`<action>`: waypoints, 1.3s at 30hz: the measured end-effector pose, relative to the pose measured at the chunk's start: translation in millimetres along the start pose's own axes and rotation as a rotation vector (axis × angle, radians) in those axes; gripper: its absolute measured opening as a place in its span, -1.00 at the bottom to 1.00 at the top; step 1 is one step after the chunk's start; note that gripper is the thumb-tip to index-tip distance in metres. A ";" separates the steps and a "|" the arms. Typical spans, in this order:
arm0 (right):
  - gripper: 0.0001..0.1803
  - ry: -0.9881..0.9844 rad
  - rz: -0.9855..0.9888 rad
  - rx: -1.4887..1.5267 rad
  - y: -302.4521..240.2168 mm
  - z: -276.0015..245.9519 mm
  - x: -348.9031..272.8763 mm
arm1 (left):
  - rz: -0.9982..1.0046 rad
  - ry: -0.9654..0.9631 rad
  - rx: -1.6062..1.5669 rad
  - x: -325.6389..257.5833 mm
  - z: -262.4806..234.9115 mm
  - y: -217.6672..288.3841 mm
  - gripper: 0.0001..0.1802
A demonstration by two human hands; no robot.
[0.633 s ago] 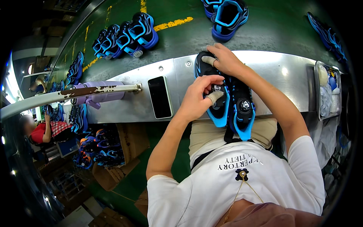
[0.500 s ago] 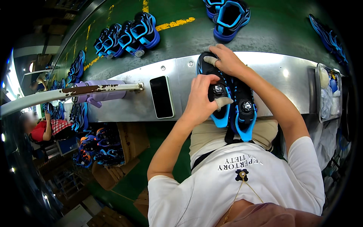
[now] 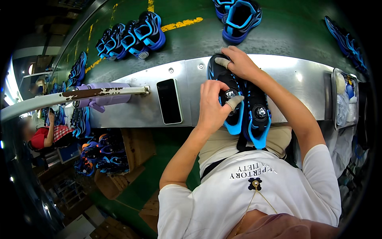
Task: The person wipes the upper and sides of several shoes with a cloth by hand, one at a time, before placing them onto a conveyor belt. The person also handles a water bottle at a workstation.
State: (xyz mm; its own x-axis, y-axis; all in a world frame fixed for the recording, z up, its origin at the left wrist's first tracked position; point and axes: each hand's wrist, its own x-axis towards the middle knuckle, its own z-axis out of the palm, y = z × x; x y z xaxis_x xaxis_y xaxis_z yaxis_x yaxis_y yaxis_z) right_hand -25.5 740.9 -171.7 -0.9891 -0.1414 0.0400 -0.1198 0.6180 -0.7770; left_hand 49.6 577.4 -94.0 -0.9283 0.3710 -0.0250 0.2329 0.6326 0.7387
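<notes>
Green surface (image 3: pixel 187 44) and metal bench (image 3: pixel 310 67) are keeping the same layout as in the earlier frames, the phone (image 3: pixel 169 101) and bottle (image 3: pixel 115 100) resting on the bench. Left hand (image 3: pixel 213 102) is showing the main change: compared with half a second ago, its thumb is slanting upward beside the dial (image 3: pixel 230 95) instead of pointing flatly rightward below it. This hand is holding a narrow pinch, index finger and thumb closing on the dial. Right hand (image 3: pixel 243 65) is staying at the toe, gripping the left shoe (image 3: pixel 223 75), thumb pressing across the upper, fingers reaching over the far end. The left shoe is lying beneath both hands, its blue heel projecting past the bench's near edge toward the lap; cannot tell whether its sole is touching the metal. The right shoe (image 3: pixel 254 96) is lying just beside it, its front partly passing under the right forearm. Dark lettering (image 3: pixel 250 172) is running in two lines across the white shirt (image 3: pixel 230 199). The dial is carrying a pale mark, too small for reading.
</notes>
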 end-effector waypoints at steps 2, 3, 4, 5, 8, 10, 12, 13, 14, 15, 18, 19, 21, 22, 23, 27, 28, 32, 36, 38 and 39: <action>-0.58 -0.001 0.001 0.008 0.7 -0.7 0.2 | 0.056 -0.123 -0.189 4.9 -3.0 -19.4 -0.60; -0.58 -0.002 -0.001 0.009 1.6 0.2 1.1 | 0.115 -0.245 -0.372 10.4 -7.8 -25.0 -0.65; -0.59 0.007 -0.013 0.011 3.2 1.6 1.7 | 0.115 -0.243 -0.371 14.3 -10.7 -28.6 -0.65; -0.60 0.015 -0.026 0.014 3.6 2.4 2.1 | 0.205 -0.291 -0.354 17.8 -13.2 -31.4 -0.67; -0.63 -0.041 0.033 -0.035 1.0 -2.7 3.3 | 0.294 -0.295 -0.274 12.0 -13.1 -27.2 -0.69; -0.65 0.132 -0.221 -0.080 -7.2 -7.9 -5.1 | 0.311 -0.193 -0.149 3.9 -10.1 -18.0 -0.71; -0.63 0.285 -0.275 -0.077 -16.3 -31.3 2.5 | 0.342 0.107 0.006 -19.8 -5.5 5.7 -0.72; -0.60 0.361 -0.276 -0.169 -21.6 -46.8 6.6 | 0.339 0.173 0.016 -35.5 -7.2 15.1 -0.71; -0.56 0.438 -0.267 -0.263 -21.4 -55.1 8.3 | 0.250 0.118 -0.038 -51.4 -5.2 24.2 -0.69; -0.56 0.449 -0.263 -0.265 -17.3 -56.8 13.3 | 0.294 -0.018 0.032 -61.6 -4.1 30.9 -0.58; -0.42 0.508 -0.122 -0.566 3.2 -47.9 51.1 | 0.343 -0.298 0.285 -78.4 20.3 42.2 -0.21; -0.43 0.482 -0.058 -0.577 3.3 -42.1 60.2 | 0.335 -0.346 0.245 -73.6 28.1 42.0 -0.18; -0.47 0.446 -0.067 -0.621 30.1 -20.1 75.7 | 0.347 -0.395 0.200 -64.0 43.5 40.7 -0.15; -0.50 0.393 -0.079 -0.669 34.9 -17.3 78.9 | 0.349 -0.379 0.133 -60.7 48.2 39.5 -0.16; -0.50 0.401 -0.085 -0.663 42.7 -19.2 78.7 | 0.314 -0.380 0.068 -60.0 45.3 34.7 -0.17; -0.53 0.383 0.003 -0.601 81.1 -59.7 74.8 | 0.448 -0.344 -0.048 -68.8 33.2 20.7 -0.24; -0.49 0.381 0.032 -0.630 86.7 -70.7 79.9 | 0.447 -0.343 -0.053 -68.6 36.7 23.3 -0.24; -0.35 0.090 0.150 -0.545 48.1 -79.5 117.1 | 0.369 -0.455 0.191 -54.4 68.8 27.5 -0.39; -0.43 0.077 0.180 -0.542 52.4 -76.9 131.1 | 0.376 -0.451 0.180 -21.7 70.2 34.5 -0.62; -0.47 0.127 0.219 -0.497 66.6 -79.4 131.1 | 0.442 -0.434 0.071 3.4 32.0 30.3 -0.66; -0.49 0.195 0.201 -0.499 69.1 -80.8 128.7 | 0.464 -0.387 0.089 18.2 15.2 20.9 -0.66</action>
State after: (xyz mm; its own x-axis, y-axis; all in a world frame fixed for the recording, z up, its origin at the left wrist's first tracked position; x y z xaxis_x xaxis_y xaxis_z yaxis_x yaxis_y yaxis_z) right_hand -167.9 827.9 -169.4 -0.9884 0.1328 0.0735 0.0937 0.9150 -0.3925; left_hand 41.9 607.7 -89.3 -0.5552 0.8312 0.0310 0.6271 0.3938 0.6721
